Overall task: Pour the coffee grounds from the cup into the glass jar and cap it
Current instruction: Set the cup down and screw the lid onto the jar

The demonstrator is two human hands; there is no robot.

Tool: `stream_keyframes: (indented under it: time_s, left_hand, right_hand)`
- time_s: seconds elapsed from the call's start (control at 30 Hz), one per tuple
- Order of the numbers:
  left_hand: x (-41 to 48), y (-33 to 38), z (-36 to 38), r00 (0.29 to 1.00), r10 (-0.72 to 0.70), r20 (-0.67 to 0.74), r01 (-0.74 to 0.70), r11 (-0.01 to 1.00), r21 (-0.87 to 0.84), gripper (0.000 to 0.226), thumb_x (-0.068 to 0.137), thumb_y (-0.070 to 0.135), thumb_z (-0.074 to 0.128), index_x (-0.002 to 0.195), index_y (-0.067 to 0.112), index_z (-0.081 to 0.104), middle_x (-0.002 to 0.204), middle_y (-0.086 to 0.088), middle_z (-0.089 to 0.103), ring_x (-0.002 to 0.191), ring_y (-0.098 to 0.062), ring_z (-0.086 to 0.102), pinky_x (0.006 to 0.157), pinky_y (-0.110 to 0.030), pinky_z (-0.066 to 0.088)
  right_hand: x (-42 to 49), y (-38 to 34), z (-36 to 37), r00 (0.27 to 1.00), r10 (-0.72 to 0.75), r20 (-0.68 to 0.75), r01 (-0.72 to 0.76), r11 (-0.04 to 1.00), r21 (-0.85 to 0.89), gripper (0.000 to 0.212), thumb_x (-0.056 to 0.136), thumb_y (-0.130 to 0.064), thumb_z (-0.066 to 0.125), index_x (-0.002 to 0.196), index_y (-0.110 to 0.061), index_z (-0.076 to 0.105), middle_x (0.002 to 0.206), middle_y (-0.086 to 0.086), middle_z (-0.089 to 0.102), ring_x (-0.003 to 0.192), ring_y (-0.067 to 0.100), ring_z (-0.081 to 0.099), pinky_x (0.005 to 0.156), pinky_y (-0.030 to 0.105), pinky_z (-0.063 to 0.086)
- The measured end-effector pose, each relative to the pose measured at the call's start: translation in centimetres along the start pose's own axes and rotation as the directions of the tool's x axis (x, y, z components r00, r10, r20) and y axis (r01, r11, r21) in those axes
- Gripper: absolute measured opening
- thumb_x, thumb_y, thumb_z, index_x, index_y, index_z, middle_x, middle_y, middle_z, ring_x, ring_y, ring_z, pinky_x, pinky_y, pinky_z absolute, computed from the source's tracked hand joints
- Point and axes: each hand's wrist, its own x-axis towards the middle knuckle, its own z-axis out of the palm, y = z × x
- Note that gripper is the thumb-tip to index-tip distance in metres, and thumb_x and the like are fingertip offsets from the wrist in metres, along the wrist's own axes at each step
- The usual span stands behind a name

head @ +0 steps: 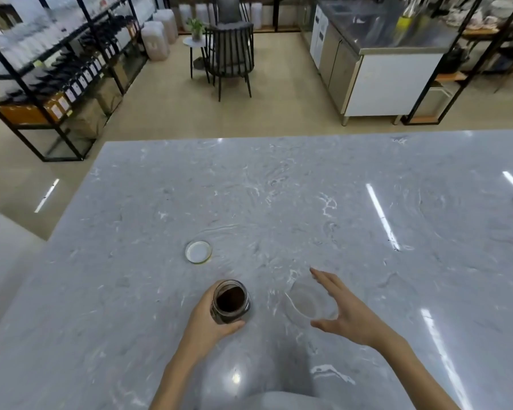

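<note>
Two hands at the counter (279, 187): left hand (212, 318) wraps the glass jar (231, 301), heavy with grounds; right hand (342, 310), fingers spread, beside the seemingly empty cup (310, 301). Take the light lid (198, 251) by its rim.

we note the countertop (279, 187) is pale grey with white marbled veining. the glass jar (230, 301) is clear, showing dark brown coffee grounds (230, 298). the lid (198, 251) is white inside with a yellowish rim. the cup (310, 301) is transparent.
</note>
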Motion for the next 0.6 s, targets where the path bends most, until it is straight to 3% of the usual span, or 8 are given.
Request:
stream_keyframes:
  time_s: [0.13,0.27,0.37,0.47,0.6]
  left_hand:
    - [0.3,-0.3,-0.3,0.999,-0.013,0.029,0.013,1.0,0.021,0.086,0.063,0.014,0.099,0.13,0.042,0.053,0.124,0.035,0.063,0.119,0.011,0.059,0.095,-0.003,0.042]
    - [0.5,-0.3,-1.0,0.995,-0.048,0.092,0.045,0.998,0.035,0.091,0.065,0.014,0.098,0.142,0.03,0.051,0.135,0.016,0.064,0.127,0.0,0.057,0.11,-0.022,0.042]
    - [0.8,-0.3,-1.8,0.984,-0.056,0.17,0.047,0.997,0.055,0.091,0.066,0.013,0.097,0.139,0.036,0.048,0.138,0.014,0.061,0.128,0.004,0.055,0.113,-0.025,0.041]
    - [0.9,-0.2,-2.1,0.976,-0.062,0.208,0.049,0.997,0.068,0.095,0.065,0.016,0.097,0.143,0.034,0.047,0.142,0.014,0.059,0.132,0.002,0.053,0.118,-0.032,0.039]
    - [0.9,0.2,-2.5,0.965,-0.121,0.232,0.098,0.989,0.107,0.119,0.061,0.025,0.1,0.157,0.036,0.031,0.152,0.014,0.049,0.142,-0.007,0.045,0.122,-0.041,0.034]
  right_hand:
    - [0.2,0.1,0.6,1.0,0.01,0.02,-0.01,1.0,0.005,0.1,0.081,-0.041,0.079,0.155,-0.034,0.013,0.153,-0.021,0.02,0.135,0.002,0.034,0.115,0.026,0.033]
    - [0.6,0.3,0.6,0.999,0.009,0.052,-0.01,1.0,0.012,0.101,0.082,-0.041,0.078,0.155,-0.037,0.009,0.154,-0.022,0.016,0.137,0.004,0.031,0.117,0.029,0.03]
    - [1.0,0.3,0.6,0.998,-0.002,0.07,0.003,1.0,-0.011,0.102,0.083,-0.042,0.076,0.156,-0.036,0.005,0.158,-0.02,0.011,0.143,0.009,0.026,0.118,0.031,0.026]
    - [1.3,0.4,0.9,0.997,-0.041,0.06,0.046,0.995,-0.093,0.103,0.082,-0.05,0.073,0.154,-0.04,0.0,0.158,-0.026,0.005,0.145,0.009,0.023,0.117,0.028,0.025]
    - [1.3,1.2,1.0,0.994,-0.074,0.074,0.086,0.98,-0.178,0.111,0.079,-0.066,0.067,0.155,-0.039,-0.009,0.162,-0.023,-0.007,0.15,0.005,0.005,0.122,0.039,0.019]
